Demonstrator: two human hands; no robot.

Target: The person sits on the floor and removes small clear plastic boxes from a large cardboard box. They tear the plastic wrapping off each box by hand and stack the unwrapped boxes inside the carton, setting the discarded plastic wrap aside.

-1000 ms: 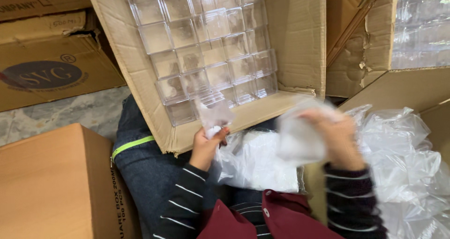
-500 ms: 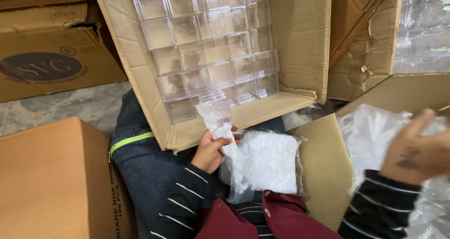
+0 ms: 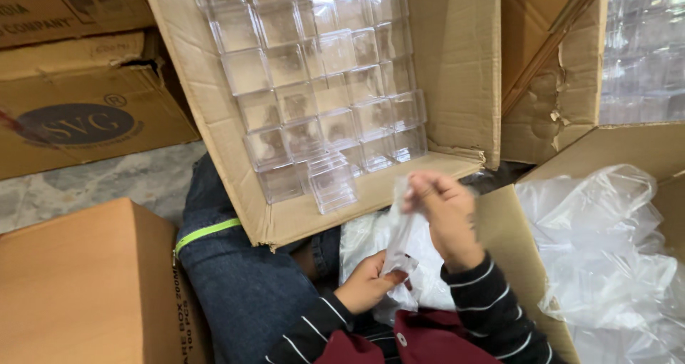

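The fingers of the right hand, back from the heap of crumpled clear plastic bags, now pinch the top of a small clear plastic sleeve. The left hand grips its bottom. Both hold it over the lap, just below the open cardboard carton of stacked clear plastic boxes.

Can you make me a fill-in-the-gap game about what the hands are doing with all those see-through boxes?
1. Both hands hold one small clear ____ between them.
2. The left hand grips its lower end; the right hand pinches the ____ end.
3. The clear plastic boxes are stacked inside a big ____ box.
4. The person's trousers are ____ jeans.

Missing words: bag; upper; cardboard; blue
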